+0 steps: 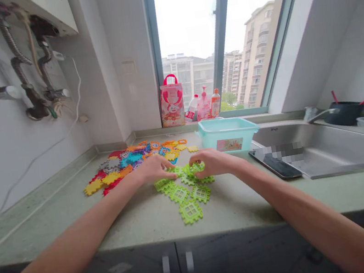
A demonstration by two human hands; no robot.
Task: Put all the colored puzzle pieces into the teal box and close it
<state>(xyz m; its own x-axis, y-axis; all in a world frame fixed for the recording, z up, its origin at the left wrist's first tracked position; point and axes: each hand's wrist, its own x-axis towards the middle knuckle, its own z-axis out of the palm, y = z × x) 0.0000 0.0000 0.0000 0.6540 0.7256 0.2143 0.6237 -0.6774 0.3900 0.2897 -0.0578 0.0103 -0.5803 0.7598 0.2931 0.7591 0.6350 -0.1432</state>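
Several green toothed plastic tiles (188,197) lie spread on the pale green countertop (140,218) in front of me. My left hand (154,168) rests at their far left edge, fingers curled and pinching toward one green tile. My right hand (211,162) is closed around a green tile (195,168) at the top of the group. The two hands nearly meet over the tiles. Behind the left hand lies a heap of mixed tiles (130,161) in yellow, red, orange, blue and grey.
A light blue plastic tub (227,134) stands behind my right hand. A dark phone (275,165) lies beside a steel sink (324,150). Bottles and a pink bag (171,101) stand on the window sill. Pipes run along the left wall.
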